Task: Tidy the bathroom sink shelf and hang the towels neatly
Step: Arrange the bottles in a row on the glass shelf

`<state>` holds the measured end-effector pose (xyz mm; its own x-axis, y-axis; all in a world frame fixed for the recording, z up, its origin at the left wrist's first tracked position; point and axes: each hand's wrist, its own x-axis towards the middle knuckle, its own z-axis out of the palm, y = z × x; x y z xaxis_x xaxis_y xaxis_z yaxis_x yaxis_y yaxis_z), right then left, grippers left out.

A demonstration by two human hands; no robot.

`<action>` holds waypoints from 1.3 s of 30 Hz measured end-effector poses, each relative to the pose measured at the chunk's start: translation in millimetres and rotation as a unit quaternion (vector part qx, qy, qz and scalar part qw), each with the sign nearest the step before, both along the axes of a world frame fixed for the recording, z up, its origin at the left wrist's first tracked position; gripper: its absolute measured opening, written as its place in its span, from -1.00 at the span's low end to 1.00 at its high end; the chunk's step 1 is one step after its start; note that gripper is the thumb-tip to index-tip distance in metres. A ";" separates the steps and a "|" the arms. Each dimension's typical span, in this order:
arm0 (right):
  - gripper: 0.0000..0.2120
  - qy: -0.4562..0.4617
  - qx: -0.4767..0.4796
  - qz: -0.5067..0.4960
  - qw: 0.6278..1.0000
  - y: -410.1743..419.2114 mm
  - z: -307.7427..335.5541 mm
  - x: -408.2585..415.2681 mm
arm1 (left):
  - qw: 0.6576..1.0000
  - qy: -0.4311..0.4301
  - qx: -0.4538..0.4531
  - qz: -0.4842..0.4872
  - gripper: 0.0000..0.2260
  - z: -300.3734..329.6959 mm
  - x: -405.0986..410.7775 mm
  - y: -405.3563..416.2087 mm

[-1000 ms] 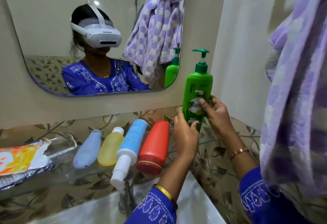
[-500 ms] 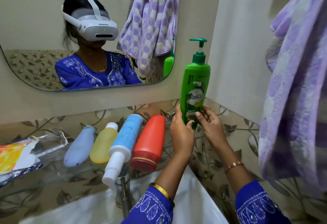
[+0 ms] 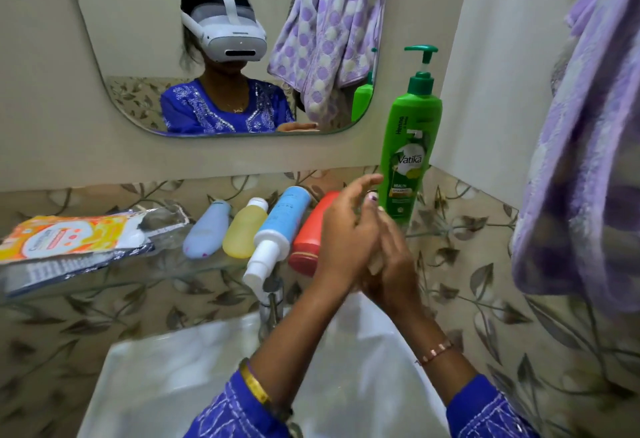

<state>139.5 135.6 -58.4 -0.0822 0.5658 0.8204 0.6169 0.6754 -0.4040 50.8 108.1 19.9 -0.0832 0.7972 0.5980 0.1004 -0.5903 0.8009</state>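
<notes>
**Caller:** Over the white sink (image 3: 194, 378), both hands are meeting in front of the shelf. The left hand (image 3: 343, 230) is crossing in front with its fingers stretched loosely and holding nothing. The right hand (image 3: 391, 264) is lying against it, fingers straight, also gripping nothing.

**Analyst:** And the green pump bottle (image 3: 408, 147)?

**Caller:** It is standing upright at the right end of the glass shelf (image 3: 173, 275), just beyond the left fingertips, a little up and to the right of both hands. I can't tell whether those fingertips are touching it.

**Analyst:** So the standing job is looking done there. What is lying next along?

**Caller:** Four bottles are lying on their sides, long axes running from the wall toward the sink: red bottle (image 3: 311, 230), blue spray bottle (image 3: 277, 230), yellow bottle (image 3: 244, 230), pale lilac bottle (image 3: 207, 230). The red one is lying just left of the left hand, partly hidden behind it.

**Analyst:** I'd judge the left hand is sitting nearer to it.

**Caller:** Further left, orange packets (image 3: 69, 237) are lying flat. A purple spotted towel (image 3: 585, 160) is hanging bunched at the right.
</notes>
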 end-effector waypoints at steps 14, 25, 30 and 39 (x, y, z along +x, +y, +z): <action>-0.40 -0.128 -0.040 0.083 0.988 10.0 22.3 -4.6 | 0.996 -0.074 -0.015 0.043 -0.74 12.3 -54.3 -7.3; -0.75 0.184 -0.147 0.169 0.957 24.2 106.3 10.7 | 0.993 -0.084 -0.082 -0.003 -0.58 -3.8 -16.4 25.2; -0.80 0.182 -0.163 0.179 0.953 35.3 104.1 -6.9 | 0.989 -0.045 -0.108 0.092 -0.47 -16.8 -12.4 37.5; -0.65 0.199 -0.198 0.085 0.956 30.5 50.0 -10.8 | 0.985 -0.009 -0.099 0.138 -0.61 -27.0 -8.8 43.4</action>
<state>128.7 166.1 -8.4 0.0726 0.8447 0.5303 0.2561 0.4980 -0.8285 42.0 151.5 -7.1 -0.3227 0.8439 0.4285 0.2194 -0.3737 0.9012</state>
